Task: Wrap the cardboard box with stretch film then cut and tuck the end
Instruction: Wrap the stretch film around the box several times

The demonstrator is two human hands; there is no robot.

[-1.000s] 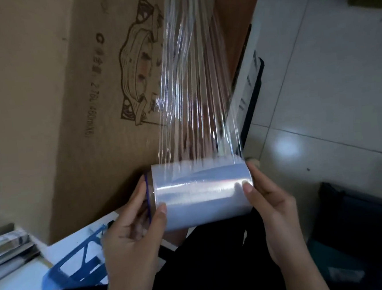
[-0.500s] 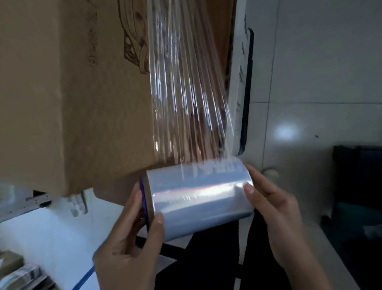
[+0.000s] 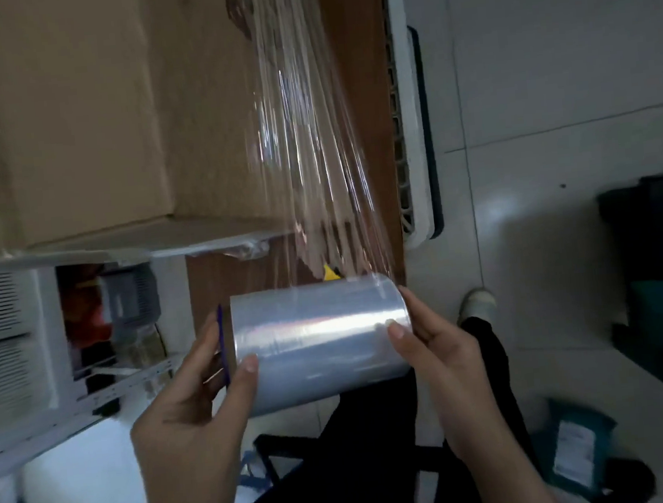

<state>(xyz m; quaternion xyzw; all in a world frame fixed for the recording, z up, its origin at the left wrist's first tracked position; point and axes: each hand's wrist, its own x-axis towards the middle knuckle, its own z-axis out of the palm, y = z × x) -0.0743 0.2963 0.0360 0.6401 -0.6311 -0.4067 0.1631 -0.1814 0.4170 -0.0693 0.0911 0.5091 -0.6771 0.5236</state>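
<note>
**Cardboard box [image 3: 69, 113] being wrapped; roll [image 3: 321, 340] being held in both hands just below it.**

The box is being shown at upper left. A band of stretch film [image 3: 313, 152] is being drawn taut from its side face down to the roll, which is being held roughly level, apparently so that the film is being paid out flat and under tension. The roll is being clamped by its two ends. The left hand [image 3: 188, 416] is being cupped at the blue end flange [image 3: 222, 341] and the right hand [image 3: 442, 350] at the far end, with each thumb being pressed on the film, probably as a brake. Cutting and tucking are being judged not yet done. Only a fragment of dark print [image 3: 236, 3] is being shown on the box, and nothing is being read from it. The label on the teal packet [image 3: 571, 447] is being found too blurred to read.
</note>
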